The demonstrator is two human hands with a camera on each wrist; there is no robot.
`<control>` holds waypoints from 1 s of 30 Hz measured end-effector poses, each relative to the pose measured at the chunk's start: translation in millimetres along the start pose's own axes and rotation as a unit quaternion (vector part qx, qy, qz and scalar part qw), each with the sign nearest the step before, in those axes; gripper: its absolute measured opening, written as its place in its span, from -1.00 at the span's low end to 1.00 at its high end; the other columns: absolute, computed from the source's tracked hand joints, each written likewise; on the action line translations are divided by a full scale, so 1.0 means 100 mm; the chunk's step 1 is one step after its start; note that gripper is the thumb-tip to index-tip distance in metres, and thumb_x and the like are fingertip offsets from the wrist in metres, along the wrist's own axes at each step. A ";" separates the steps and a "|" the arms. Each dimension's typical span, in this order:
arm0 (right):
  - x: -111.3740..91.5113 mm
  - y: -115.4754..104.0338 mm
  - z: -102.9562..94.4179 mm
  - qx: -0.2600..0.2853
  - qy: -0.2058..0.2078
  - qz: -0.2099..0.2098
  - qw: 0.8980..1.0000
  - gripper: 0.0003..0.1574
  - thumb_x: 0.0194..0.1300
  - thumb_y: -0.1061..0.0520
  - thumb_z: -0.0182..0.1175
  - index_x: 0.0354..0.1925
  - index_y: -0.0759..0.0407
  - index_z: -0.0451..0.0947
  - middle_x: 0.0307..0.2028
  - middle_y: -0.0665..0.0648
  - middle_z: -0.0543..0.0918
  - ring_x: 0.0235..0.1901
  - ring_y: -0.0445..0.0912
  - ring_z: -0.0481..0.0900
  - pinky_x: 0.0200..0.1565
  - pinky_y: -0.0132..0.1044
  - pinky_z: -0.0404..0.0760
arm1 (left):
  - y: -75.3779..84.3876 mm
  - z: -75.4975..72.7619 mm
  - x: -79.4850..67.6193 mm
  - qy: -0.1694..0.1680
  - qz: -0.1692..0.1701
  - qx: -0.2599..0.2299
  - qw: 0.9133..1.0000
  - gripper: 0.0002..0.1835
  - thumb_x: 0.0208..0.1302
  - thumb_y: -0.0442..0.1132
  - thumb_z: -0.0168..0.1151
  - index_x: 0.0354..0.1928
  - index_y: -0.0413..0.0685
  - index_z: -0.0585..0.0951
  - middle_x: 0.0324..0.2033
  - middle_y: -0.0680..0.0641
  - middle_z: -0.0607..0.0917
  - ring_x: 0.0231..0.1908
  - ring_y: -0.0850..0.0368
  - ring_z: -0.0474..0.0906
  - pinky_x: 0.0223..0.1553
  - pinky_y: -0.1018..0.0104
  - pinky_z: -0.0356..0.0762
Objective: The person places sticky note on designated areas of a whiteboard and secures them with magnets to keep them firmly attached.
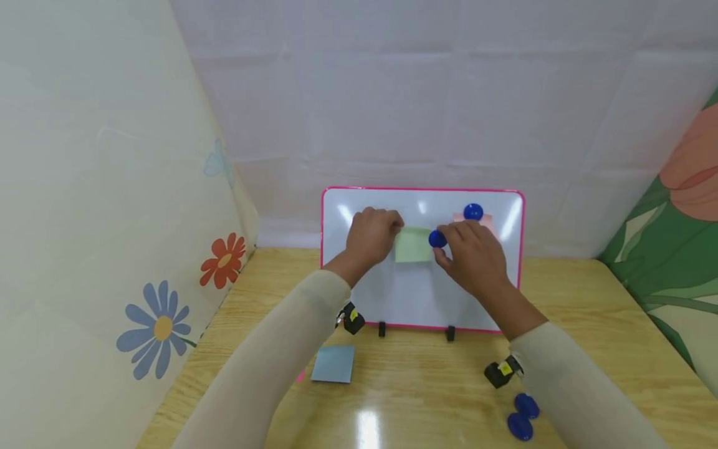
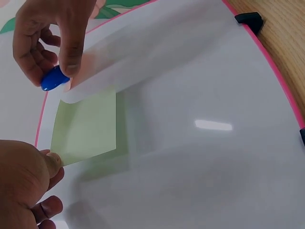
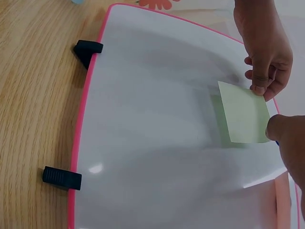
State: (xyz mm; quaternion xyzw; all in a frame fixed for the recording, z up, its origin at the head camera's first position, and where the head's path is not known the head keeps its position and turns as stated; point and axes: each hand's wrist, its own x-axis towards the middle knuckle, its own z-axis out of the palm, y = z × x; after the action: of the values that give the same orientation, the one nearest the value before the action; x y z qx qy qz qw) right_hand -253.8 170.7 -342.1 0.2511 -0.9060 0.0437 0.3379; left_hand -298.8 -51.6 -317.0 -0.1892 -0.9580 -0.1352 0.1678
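Note:
My left hand [image 1: 373, 236] pinches the upper left corner of a pale green sticky note [image 1: 414, 245], between thumb and finger. The note lies close over a whiteboard [image 1: 404, 299] with a pink frame, casting a shadow on it in both wrist views. Between the thumb and fingers of my right hand [image 1: 473, 255] is a round blue magnet [image 1: 437, 239], right beside the note's right edge. Behind that hand, a pink sticky note [image 1: 487, 219] is on the board under another blue magnet [image 1: 473, 211]; the hand hides part of it.
The board leans upright on black feet [image 1: 450, 333] at the back of the wooden table [image 1: 426, 393]. A blue sticky note [image 1: 333, 364] lies in front of it, partly near my left sleeve. Two spare blue magnets [image 1: 520, 426] lie by my right forearm.

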 end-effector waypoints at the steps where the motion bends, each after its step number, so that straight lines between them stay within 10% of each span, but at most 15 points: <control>1: 0.01 0.00 0.00 0.000 -0.001 0.001 1.000 -0.37 0.23 -0.04 0.47 0.14 0.27 0.58 -0.07 0.23 0.67 0.01 0.13 0.58 -0.03 -0.04 0.57 | 0.00 0.00 0.00 0.001 0.001 0.000 1.000 -0.79 0.52 -0.13 0.19 0.04 0.12 0.74 -0.12 0.09 0.76 -0.15 0.12 0.53 0.02 0.14 0.46; 30: 0.17 -0.06 0.03 -0.001 -0.014 0.027 1.000 -0.36 0.25 -0.03 0.47 0.17 0.27 0.57 0.03 0.24 0.68 0.08 0.14 0.57 0.12 0.00 0.55 | 0.01 -0.05 0.12 0.000 -0.008 0.017 1.000 -0.77 0.53 -0.17 0.16 0.05 0.11 0.76 -0.12 0.07 0.78 -0.16 0.07 0.54 -0.02 0.15 0.46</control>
State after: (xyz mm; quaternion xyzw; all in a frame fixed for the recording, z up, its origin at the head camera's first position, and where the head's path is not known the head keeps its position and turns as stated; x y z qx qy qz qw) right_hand -264.0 157.5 -333.9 0.2272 -0.9170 0.0485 0.3241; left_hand -307.6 -49.0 -307.6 -0.1790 -0.9615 -0.1200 0.1704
